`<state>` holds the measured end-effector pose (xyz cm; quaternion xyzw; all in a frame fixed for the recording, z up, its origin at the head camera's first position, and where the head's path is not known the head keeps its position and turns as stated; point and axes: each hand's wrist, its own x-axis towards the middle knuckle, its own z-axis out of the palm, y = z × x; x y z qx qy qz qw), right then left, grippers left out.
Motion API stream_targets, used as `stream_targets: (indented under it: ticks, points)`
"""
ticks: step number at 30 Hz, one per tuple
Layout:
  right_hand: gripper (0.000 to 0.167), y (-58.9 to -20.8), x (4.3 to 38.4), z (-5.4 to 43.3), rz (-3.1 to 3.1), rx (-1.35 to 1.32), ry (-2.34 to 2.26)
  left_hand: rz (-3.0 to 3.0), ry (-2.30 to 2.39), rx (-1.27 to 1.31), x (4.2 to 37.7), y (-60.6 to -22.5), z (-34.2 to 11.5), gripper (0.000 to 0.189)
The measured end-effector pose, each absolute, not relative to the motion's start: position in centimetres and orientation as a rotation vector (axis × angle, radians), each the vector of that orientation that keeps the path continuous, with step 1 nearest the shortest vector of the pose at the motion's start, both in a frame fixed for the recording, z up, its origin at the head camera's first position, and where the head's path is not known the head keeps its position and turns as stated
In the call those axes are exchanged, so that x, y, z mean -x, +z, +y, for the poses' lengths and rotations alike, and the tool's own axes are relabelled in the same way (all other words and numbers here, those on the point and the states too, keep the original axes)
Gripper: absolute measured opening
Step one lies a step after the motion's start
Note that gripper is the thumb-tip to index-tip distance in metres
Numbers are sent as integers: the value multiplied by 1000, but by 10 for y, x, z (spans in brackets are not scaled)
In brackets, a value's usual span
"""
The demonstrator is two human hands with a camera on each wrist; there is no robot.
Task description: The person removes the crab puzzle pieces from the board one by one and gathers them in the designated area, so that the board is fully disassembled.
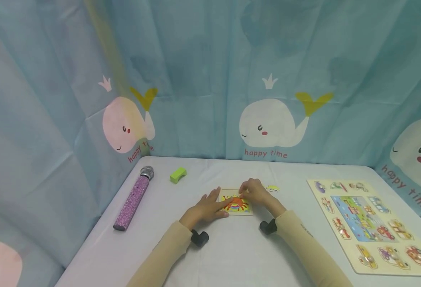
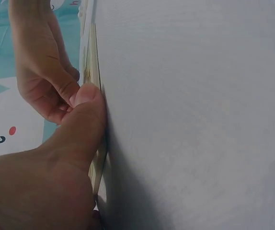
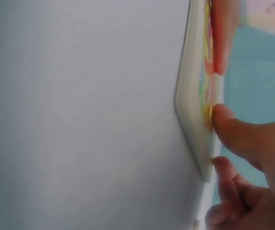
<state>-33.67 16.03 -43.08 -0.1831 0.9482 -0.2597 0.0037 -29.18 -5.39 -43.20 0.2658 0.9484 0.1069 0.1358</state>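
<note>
A small jigsaw puzzle (image 1: pixel 236 204) with an orange crab picture lies in a shallow wooden tray (image 1: pixel 228 191) on the white table. My left hand (image 1: pixel 206 208) rests at the tray's left side, its fingers extended and its thumb reaching over the crab. Over the upper right part of the picture, my right hand (image 1: pixel 255 192) has thumb and fingers curled together, pinching at a puzzle piece whose outline the hand mostly hides. In the right wrist view, the right thumb (image 3: pixel 226 117) touches the yellow edge of the picture. Just right of that hand lies a loose yellow piece (image 1: pixel 272 188).
A larger wooden peg puzzle board (image 1: pixel 350 255) with vehicle pieces covers the table's right side. At the left lies a purple glittery microphone (image 1: pixel 133 203). A green arched block (image 1: pixel 178 175) sits behind it to the right. A whale-print curtain (image 1: pixel 203 119) surrounds the table.
</note>
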Motion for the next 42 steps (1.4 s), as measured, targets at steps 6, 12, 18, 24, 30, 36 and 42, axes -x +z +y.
stream_targets:
  ticks: [6,12,18,24,30,36,42]
  points:
    - [4,-431,337,160,2974,571,-809,2746,312,-777,292,-432,-54,59]
    - [6,-433,337,159,3003,572,-788,2744,305,-792,292,-431,-55,59]
    - [7,-435,338,161,2975,562,-844,2748,297,-776,292,-432,-54,59]
    - [17,-434,339,164,2927,460,-1053,2748,294,-776,293,-433,-54,59]
    - [15,-432,340,168,2867,449,-1134,2744,307,-774,293,-433,-54,59]
    - [12,-433,345,174,2858,314,-1229,2749,291,-770,293,-433,-53,59]
    - [17,-430,348,183,2808,140,-1366,2742,288,-755,293,-433,-53,58]
